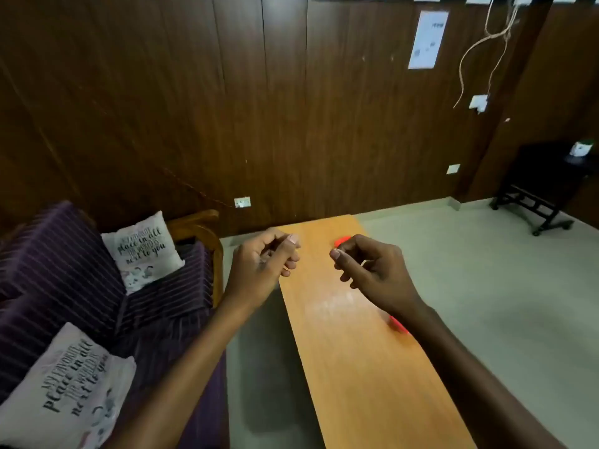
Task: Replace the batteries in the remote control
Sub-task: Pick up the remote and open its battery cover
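My left hand (264, 265) hovers over the left edge of the narrow wooden table (356, 367), fingers curled in, nothing visible in it. My right hand (372, 270) hovers over the table's far right part, also loosely curled. A blurred red piece (342, 241) shows just beyond its fingertips. A second red piece (398, 326) peeks out on the table under my right wrist. My hand hides whatever lies between them, so I cannot tell whether they are one object. No battery is visible.
A purple striped sofa (64, 270) with two printed cushions (142, 251) stands to the left of the table. Wood panelling runs behind. Pale floor (502, 286) lies to the right, with a dark side table (544, 186) at the far right.
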`<state>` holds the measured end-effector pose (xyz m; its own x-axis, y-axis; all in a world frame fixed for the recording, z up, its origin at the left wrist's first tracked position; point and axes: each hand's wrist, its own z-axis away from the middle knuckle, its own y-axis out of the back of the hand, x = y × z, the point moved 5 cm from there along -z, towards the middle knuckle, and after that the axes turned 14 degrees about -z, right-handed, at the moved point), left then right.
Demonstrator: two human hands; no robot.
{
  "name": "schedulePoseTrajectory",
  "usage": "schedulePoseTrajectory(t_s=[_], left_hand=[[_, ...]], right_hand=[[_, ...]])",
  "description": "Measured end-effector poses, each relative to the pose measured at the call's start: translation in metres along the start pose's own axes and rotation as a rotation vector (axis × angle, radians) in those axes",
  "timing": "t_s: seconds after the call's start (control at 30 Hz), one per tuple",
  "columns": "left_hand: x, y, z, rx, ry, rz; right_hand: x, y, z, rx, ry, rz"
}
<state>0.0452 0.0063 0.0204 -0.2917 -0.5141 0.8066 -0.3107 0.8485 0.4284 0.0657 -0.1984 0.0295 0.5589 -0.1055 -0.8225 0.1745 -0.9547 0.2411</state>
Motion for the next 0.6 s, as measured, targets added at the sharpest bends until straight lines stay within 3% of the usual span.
schedulePoseTrajectory(t_s=[0.3,0.6], left_hand=[[-0.1,-0.103,-0.076,-0.189,0.27,0.041],[-0.18,-0.21,-0.167,-0.487,0.377,0.058]], right_hand=[[0.152,0.035,-0.037,0.095,-0.406,-0.013],[0.276,0.063,-0.064,0.254,-0.65,0.055]])
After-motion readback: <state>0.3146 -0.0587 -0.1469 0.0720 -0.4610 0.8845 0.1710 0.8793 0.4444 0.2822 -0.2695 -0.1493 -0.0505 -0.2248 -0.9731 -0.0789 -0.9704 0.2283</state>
